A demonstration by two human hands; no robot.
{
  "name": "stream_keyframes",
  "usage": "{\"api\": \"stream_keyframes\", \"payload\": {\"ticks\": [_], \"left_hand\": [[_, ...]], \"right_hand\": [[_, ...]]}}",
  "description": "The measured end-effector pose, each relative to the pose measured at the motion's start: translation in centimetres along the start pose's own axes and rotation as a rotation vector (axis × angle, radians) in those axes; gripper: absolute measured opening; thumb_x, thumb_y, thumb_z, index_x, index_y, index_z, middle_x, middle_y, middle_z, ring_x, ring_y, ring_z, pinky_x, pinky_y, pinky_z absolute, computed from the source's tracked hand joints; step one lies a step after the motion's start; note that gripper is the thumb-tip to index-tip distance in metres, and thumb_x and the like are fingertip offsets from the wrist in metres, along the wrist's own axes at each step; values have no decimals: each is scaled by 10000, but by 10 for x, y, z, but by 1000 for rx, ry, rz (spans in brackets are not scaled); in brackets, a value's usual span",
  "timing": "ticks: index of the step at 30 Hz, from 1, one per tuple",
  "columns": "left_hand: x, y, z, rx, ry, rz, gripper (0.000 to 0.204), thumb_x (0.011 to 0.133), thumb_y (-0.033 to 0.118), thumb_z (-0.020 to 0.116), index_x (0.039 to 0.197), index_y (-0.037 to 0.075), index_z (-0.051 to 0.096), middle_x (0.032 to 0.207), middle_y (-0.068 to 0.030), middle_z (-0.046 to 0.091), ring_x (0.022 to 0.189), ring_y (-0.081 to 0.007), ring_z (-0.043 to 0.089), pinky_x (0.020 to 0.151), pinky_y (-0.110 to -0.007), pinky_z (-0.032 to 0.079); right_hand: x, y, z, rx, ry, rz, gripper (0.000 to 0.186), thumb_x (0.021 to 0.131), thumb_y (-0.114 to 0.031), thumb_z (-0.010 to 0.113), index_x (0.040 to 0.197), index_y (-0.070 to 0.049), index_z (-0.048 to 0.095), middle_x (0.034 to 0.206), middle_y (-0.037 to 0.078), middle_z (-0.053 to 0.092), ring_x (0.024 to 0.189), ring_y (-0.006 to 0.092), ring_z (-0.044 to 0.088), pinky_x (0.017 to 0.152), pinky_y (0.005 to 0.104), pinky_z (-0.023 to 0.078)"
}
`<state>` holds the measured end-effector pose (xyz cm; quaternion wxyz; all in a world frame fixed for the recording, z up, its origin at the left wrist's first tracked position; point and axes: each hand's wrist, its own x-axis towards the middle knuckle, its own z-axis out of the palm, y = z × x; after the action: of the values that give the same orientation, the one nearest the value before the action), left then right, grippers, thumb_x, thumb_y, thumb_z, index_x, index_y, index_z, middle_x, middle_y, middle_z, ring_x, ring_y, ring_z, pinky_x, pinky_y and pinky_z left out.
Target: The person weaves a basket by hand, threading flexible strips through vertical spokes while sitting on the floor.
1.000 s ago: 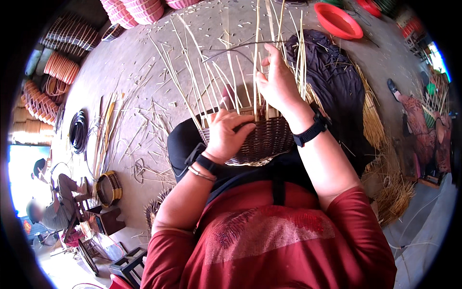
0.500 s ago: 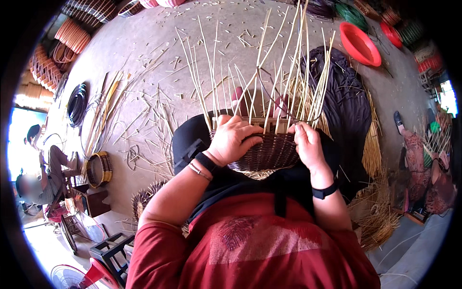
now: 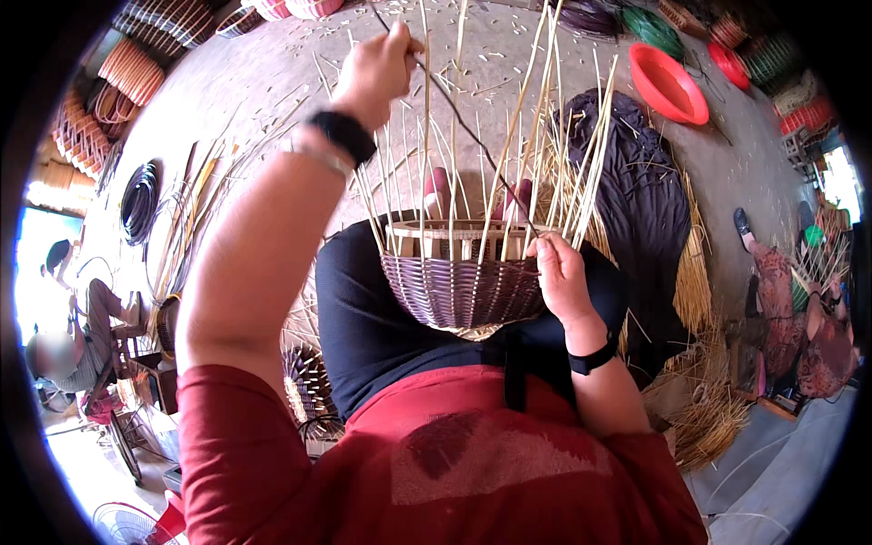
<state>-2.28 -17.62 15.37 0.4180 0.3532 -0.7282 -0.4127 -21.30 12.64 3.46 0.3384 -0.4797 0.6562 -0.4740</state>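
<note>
A half-woven basket (image 3: 463, 295) with dark brown sides rests between my thighs, and pale upright stakes (image 3: 592, 168) rise from its rim. My left hand (image 3: 374, 77) is raised high, beyond the basket and to its left, closed on a dark weaving strand (image 3: 460, 116). That strand runs taut and slanting down to the right side of the rim. There my right hand (image 3: 565, 280) pinches the strand against the basket's edge, thumb and fingers together. A pale band (image 3: 436, 243) circles the inside of the rim.
Dark cloth (image 3: 627, 191) covers a straw bundle at the right, with a red basin (image 3: 668, 84) behind it. A spiky woven piece (image 3: 307, 381) lies by my left side. Black coil (image 3: 140, 202) and cut sticks lie on the left floor. People sit at both far sides.
My left hand has left the basket's rim and swung up and away to the left, drawing the dark strand out straight. My right hand stays at the right of the rim.
</note>
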Motion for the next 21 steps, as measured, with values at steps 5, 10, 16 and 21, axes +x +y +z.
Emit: {"api": "stream_keyframes", "payload": {"ticks": [5,10,16,21], "left_hand": [[48,74,59,348,-246,301,365,1061,299,558,1261,-5,554,1178,-144,688,1011,-198,689,867,-318,552],[27,140,77,-437,-379,358,796,1046,283,599,1588,-24,103,1332,-226,594,1150,-232,620,947,-339,529],[-24,63,43,715,-547,281,551,1063,468,503,821,19,709,710,-87,678,577,-129,623,603,-274,517],[-33,8,55,300,-485,-94,438,1070,384,483,1085,0,692,741,-65,628,513,-104,526,473,-254,419]], "right_hand": [[4,-7,2,37,79,69,333,1087,-321,493,899,-72,609,667,-67,473,546,37,434,504,217,402],[2,12,1,369,65,187,334,1089,-337,491,927,-72,612,634,-74,412,540,38,402,519,229,433],[-2,29,-9,593,72,214,327,1099,-300,468,932,-56,607,657,-15,549,546,62,485,524,220,401],[-1,12,-5,512,46,240,332,1088,-276,480,883,-50,610,653,-6,551,551,77,510,535,227,403]]}}
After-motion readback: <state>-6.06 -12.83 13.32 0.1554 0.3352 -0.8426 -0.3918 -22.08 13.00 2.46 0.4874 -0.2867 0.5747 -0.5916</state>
